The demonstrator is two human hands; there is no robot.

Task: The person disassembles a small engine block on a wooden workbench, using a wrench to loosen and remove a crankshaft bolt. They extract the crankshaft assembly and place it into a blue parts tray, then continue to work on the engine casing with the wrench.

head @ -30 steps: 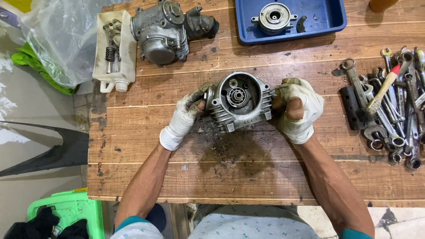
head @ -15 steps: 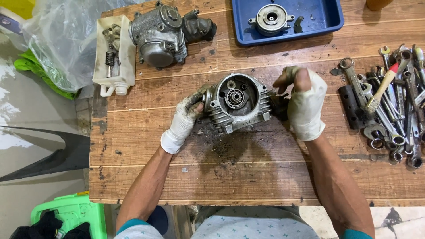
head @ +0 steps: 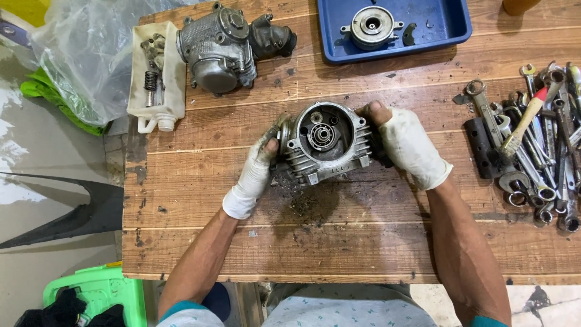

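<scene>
A grimy metal engine cylinder head (head: 324, 142) with cooling fins stands on the wooden table (head: 339, 242), its round opening facing up. My left hand (head: 254, 175), in a dirty white glove, grips its left side. On its right side rests my right hand (head: 408, 145), also gloved, with a bare fingertip poking through the glove at the part's top right edge. Dark grit lies on the planks under and in front of the part.
A second engine part (head: 227, 42) lies at the back, beside a cut white plastic container (head: 156, 75) holding springs and small parts. A blue tray (head: 451, 27) holds a round metal piece. Several wrenches (head: 532, 151) lie at right. A plastic bag (head: 85, 54) sits at left.
The part has been turned slightly between my hands. My right hand slid from its front right side up along the right edge, and the fingers opened flatter against it.
</scene>
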